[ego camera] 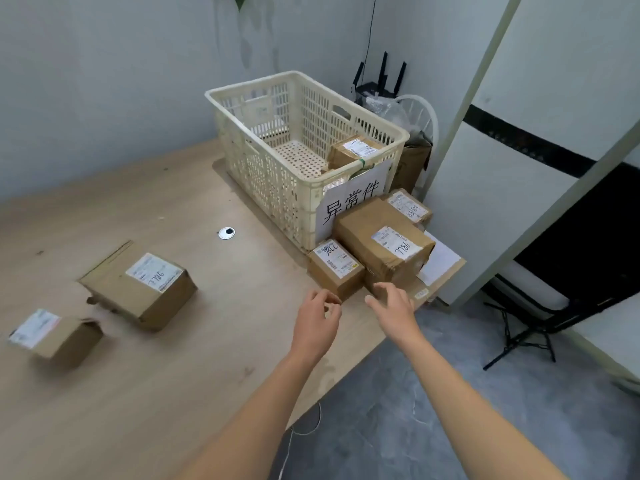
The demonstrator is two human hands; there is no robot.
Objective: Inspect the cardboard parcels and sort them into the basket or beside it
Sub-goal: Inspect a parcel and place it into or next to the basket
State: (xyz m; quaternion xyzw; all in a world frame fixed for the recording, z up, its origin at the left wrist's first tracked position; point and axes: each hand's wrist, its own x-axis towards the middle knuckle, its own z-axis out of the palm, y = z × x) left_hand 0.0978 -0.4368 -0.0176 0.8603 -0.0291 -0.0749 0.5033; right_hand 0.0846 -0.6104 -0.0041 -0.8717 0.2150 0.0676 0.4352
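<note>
Sorting looks midway: well left of the basket [263, 174] a small parcel [55, 336] and a big parcel [138, 289] lie unsorted on the worktop [173, 375]. In front of the basket both grips hold nothing, the left grip [317, 315] loosely curled, the right grip [393, 301] spread by the stack [374, 237] beside the basket. Next, I judge, reach left for the big parcel.
</note>
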